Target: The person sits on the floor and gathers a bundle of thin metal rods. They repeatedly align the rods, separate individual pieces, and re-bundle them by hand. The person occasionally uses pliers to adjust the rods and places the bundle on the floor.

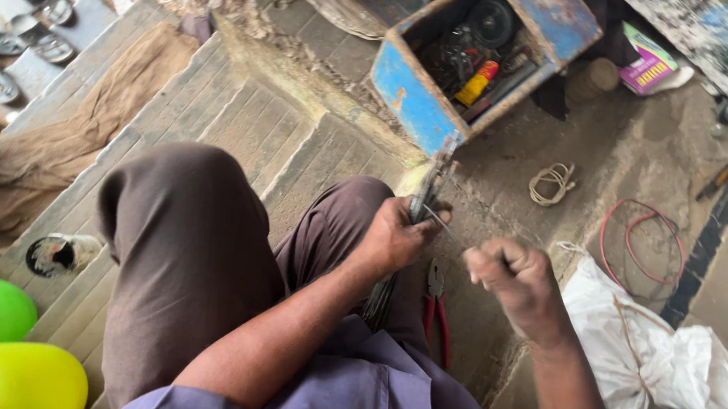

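Head view: left hand (394,235) clamps 1 bundle of thin metal rods (428,192) upright over the knee, near the blue toolbox (415,100). Right hand (518,277), fisted, pinches a fine wire (447,228) running to it. Rods look stiff, light, slippery; grip mid-length. Red-handled pliers (437,310) lie below.

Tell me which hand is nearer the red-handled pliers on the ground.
Left. The left hand, holding a bundle of metal rods, is just above the red-handled pliers; the right hand, blurred, is off to their right.
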